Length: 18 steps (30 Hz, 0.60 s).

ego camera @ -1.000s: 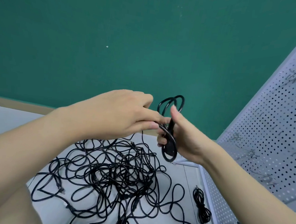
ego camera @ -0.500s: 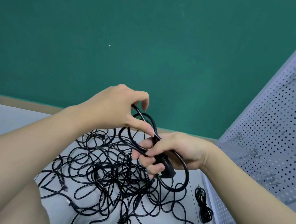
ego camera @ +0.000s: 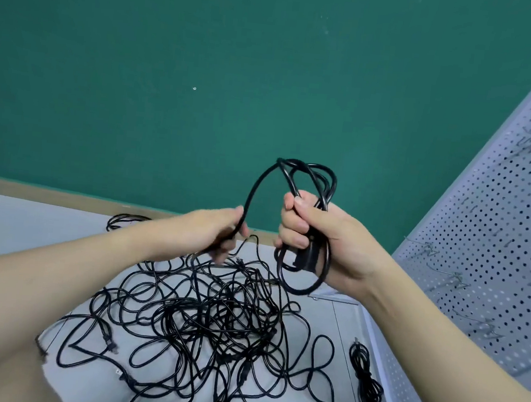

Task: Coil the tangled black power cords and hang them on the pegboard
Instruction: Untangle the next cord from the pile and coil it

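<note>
Since half a second ago we lifted the coil (ego camera: 308, 185): right hand (ego camera: 315, 238) clenches its loops, left hand (ego camera: 219, 232) feeds cord from the tangle (ego camera: 214, 319); another wrap begins.

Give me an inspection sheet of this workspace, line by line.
Surface: light grey table, mostly covered by cords.
Job's things: partly coiled cord held up in the air; tangled pile of cords on the table; one finished bundle lying by the base of the pegboard, which stands tilted at right with empty wire hooks.
Clutter: small loop of cord at the table's far edge.
Hands: right hand grips the coil and its plug; left hand holds the free strand.
Cables: the held strand runs down into the pile.
Surroundings: green wall behind.
</note>
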{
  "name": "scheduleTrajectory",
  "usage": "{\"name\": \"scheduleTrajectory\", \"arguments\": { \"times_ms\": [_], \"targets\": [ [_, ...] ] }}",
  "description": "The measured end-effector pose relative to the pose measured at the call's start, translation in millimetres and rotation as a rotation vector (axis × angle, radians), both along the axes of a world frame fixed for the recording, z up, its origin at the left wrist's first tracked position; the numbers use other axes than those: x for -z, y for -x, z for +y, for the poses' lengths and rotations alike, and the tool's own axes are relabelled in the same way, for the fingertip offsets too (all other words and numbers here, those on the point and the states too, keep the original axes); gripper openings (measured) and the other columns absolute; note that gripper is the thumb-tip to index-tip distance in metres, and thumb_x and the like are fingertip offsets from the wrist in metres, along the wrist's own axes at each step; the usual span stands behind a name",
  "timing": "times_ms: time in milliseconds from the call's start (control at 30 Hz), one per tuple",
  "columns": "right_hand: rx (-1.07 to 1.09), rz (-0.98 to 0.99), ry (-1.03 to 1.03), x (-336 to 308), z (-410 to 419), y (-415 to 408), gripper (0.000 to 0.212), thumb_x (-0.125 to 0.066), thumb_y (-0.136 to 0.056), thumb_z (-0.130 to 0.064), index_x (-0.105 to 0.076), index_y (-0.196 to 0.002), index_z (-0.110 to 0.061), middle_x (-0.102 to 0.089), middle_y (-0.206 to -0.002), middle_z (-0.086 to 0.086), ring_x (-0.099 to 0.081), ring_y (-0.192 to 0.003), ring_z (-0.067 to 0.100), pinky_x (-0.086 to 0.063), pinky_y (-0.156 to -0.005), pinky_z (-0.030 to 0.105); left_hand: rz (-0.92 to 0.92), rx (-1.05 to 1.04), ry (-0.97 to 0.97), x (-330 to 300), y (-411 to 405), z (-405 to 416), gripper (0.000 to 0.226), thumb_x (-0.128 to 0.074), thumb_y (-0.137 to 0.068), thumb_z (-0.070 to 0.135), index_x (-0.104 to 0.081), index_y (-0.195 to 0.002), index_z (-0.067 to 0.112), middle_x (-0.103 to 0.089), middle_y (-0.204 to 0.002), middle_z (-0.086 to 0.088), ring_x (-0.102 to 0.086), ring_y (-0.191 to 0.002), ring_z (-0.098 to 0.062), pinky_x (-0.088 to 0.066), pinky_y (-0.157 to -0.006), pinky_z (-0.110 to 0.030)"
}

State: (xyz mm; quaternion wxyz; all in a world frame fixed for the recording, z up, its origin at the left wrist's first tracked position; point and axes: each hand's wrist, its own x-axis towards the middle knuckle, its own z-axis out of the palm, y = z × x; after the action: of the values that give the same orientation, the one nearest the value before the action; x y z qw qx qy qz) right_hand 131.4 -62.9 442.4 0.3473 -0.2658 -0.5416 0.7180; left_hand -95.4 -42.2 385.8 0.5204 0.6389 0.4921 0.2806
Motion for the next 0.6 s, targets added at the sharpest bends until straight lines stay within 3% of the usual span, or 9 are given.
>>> {"name": "scheduleTrajectory", "arguments": {
  "times_ms": [67,200,333,467,533,600],
  "targets": [
    [0.155,-0.047,-0.03,6,5,0,0.017,-0.045,-0.11,-0.016,-0.053,-0.095,-0.015,-0.038,-0.071,-0.004,-0.038,-0.06,0.013,-0.043,-0.081,0.033,0.253,0.019,-0.157,0,0,-5,0.042,-0.029,-0.112,0.038,-0.062,-0.098,0.016,-0.04,-0.063,0.01,-0.038,-0.061,-0.017,-0.036,-0.065,-0.034],
    [0.379,-0.142,-0.103,14,13,0,0.02,-0.051,-0.108,-0.019,-0.046,-0.089,-0.017,-0.037,-0.071,-0.003,-0.037,-0.057,0.012,-0.039,-0.078,0.032,0.361,-0.05,-0.348,-22,-7,-18,0.039,-0.032,-0.111,0.031,-0.065,-0.093,0.02,-0.045,-0.067,0.008,-0.035,-0.05,-0.005,-0.033,-0.051,-0.018],
    [0.467,-0.156,-0.104,18,14,2,0.019,-0.054,-0.107,-0.021,-0.053,-0.09,-0.016,-0.055,-0.084,0.007,-0.043,-0.056,0.012,-0.041,-0.085,0.04,0.47,0.1,-0.402,-31,-20,-32,0.041,-0.034,-0.11,0.034,-0.065,-0.086,0.023,-0.043,-0.063,0.006,-0.039,-0.052,-0.006,-0.032,-0.053,-0.021],
    [0.39,-0.214,-0.079,21,6,13,0.02,-0.053,-0.107,-0.024,-0.061,-0.114,-0.007,-0.073,-0.099,0.019,-0.045,-0.056,0.012,-0.047,-0.078,0.036,0.552,0.17,-0.403,-28,-32,-38,0.041,-0.036,-0.11,0.036,-0.062,-0.082,0.022,-0.05,-0.067,0.008,-0.048,-0.064,-0.002,-0.034,-0.061,-0.02],
    [0.307,-0.205,-0.06,20,-1,19,0.024,-0.052,-0.107,-0.022,-0.06,-0.12,-0.003,-0.069,-0.095,0.022,-0.044,-0.053,0.012,-0.054,-0.064,0.032,0.537,0.198,-0.408,-27,-34,-39,0.042,-0.036,-0.11,0.035,-0.061,-0.081,0.019,-0.052,-0.071,0.009,-0.055,-0.082,0.004,-0.039,-0.07,-0.021],
    [0.274,-0.177,-0.036,19,-4,22,0.026,-0.053,-0.106,-0.015,-0.06,-0.123,0.003,-0.064,-0.085,0.018,-0.047,-0.048,0.01,-0.055,-0.052,0.029,0.516,0.23,-0.42,-25,-35,-40,0.043,-0.036,-0.11,0.036,-0.059,-0.078,0.018,-0.053,-0.073,0.009,-0.059,-0.098,-0.002,-0.044,-0.082,-0.025]
  ]
}}
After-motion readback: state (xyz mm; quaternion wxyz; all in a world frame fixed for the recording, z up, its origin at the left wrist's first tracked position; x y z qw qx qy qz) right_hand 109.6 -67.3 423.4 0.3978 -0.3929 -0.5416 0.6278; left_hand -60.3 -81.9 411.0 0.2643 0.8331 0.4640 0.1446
